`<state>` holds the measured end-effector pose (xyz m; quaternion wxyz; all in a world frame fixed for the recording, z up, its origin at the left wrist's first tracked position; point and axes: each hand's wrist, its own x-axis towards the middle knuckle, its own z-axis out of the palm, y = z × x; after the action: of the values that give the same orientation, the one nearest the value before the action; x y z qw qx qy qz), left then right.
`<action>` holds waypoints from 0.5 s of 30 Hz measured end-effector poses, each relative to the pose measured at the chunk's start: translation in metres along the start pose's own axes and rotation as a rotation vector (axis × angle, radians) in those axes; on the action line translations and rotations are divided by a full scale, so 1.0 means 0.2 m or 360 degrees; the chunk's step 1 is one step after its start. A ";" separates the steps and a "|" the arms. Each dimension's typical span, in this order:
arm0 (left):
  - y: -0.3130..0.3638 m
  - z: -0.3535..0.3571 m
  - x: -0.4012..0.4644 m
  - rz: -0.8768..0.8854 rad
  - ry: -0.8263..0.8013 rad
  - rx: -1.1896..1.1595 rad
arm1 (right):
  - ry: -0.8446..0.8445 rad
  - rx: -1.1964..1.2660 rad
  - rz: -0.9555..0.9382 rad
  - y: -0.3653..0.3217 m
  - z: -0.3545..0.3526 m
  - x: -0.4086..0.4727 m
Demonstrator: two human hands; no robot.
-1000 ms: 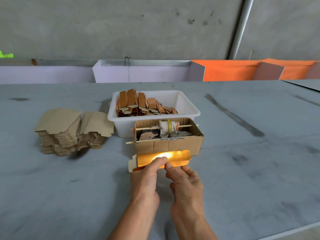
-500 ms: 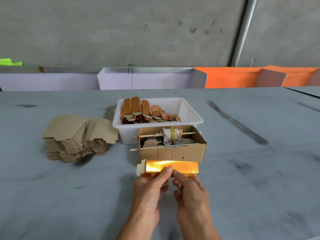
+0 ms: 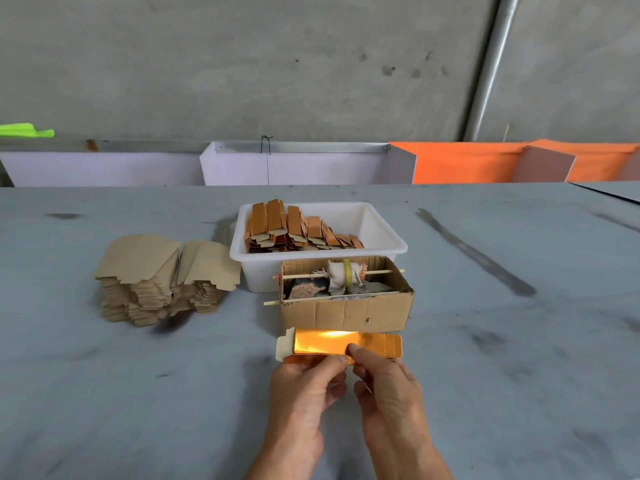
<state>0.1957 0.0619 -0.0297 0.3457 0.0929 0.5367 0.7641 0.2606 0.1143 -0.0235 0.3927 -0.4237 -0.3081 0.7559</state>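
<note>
1. Left hand (image 3: 304, 386): fingers curled, pinching the near long edge of the carton (image 3: 325, 342) along its left half.
2. Right hand (image 3: 389, 386): 1 fingertip (image 3: 354, 348) lies on the carton's shiny top face and the other fingers curl beneath, so this hand pinches the carton near its middle. The 2 hands sit side by side, almost touching.
3. Carton: a flat gold-foil sleeve lying lengthwise from left to right, low over the worktop (image 3: 485, 393) and just in front of the box (image 3: 346, 311). A plain card flap (image 3: 283, 344) projects at its left end, and a bright glare crosses its top face. Whether it rests on the worktop cannot be told.
4. Box: open brown cardboard. 2 thin sticks (image 3: 381, 271) cross it from side to side. The far stick carries a rag-wrapped roll (image 3: 341, 275) with a yellow band. The contents beneath are unclear.
5. Tub (image 3: 388, 237): white plastic, directly behind the box. Folded gold pieces (image 3: 294, 226) lean in a row in its left half.
6. Stack (image 3: 156, 282): brown card blanks in 2 adjoining piles, left of the tub.
7. Worktop: grey, marked with dark smears.
8. Background: white panels (image 3: 294, 168) and orange panels (image 3: 460, 164) along the far edge, a concrete wall (image 3: 277, 64) and a slanting pipe (image 3: 491, 64).
</note>
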 end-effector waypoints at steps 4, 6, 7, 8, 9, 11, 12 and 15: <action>0.00 0.00 0.01 -0.0026 0.0091 -0.0089 | -0.0045 -0.0065 0.0000 0.00 0.00 0.00; 0.01 0.00 0.02 0.0007 0.0142 -0.0091 | -0.0108 -0.0086 0.0020 -0.02 -0.01 0.00; 0.02 0.01 0.02 0.0031 0.0156 -0.0085 | -0.0147 -0.0094 0.0033 -0.04 -0.01 0.00; 0.02 0.01 0.01 0.0050 0.0161 -0.0079 | -0.0176 -0.0121 0.0030 -0.05 -0.02 -0.01; 0.03 0.01 0.01 0.0060 0.0162 -0.0075 | -0.0178 -0.0165 0.0005 -0.05 -0.02 -0.01; 0.03 0.01 0.01 0.0046 0.0175 -0.0070 | -0.0109 -0.0255 -0.0088 -0.04 -0.03 0.00; 0.02 0.01 0.00 0.0023 0.0188 -0.0075 | -0.0078 -0.0288 -0.0132 -0.04 -0.03 0.00; 0.05 -0.01 -0.01 -0.0063 0.0227 -0.0209 | -0.0061 -0.0303 -0.0191 -0.05 0.00 0.00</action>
<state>0.1920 0.0579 -0.0221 0.3269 0.0047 0.5106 0.7952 0.2644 0.1186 -0.0156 0.3892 -0.4253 -0.4107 0.7064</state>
